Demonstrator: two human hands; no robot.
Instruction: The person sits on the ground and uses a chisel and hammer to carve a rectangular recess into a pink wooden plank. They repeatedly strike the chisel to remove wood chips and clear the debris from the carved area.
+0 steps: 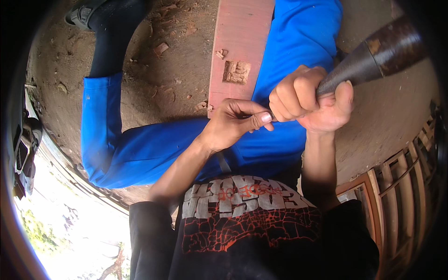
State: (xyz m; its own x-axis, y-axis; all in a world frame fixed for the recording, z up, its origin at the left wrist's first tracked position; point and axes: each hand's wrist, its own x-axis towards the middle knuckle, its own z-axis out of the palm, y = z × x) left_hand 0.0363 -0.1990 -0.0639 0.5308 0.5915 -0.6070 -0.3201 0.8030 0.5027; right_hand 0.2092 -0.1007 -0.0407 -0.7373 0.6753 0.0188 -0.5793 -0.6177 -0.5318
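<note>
A dark, round, club-like wooden mallet (373, 58) is gripped by my right hand (315, 100), its thick end pointing up and to the right. The fingers wrap its narrower part, the thumb lying along the near side. Beside that fist, my left hand (228, 125) has thumb and forefinger pinched together. A small dark bit shows between the two hands, too hidden to name. Beyond my hands lies a reddish wooden board (239, 35), with a rough square recess (236, 72) cut into its face. A curled wood chip (221, 54) rests on the board.
My blue-trousered legs (158, 149) are bent around the board, one against its right edge. Wood chips (161, 49) are scattered over the dirt floor (177, 84). Wooden frames with slats (396, 200) stand at the lower right. Dark objects (25, 156) lie at the far left.
</note>
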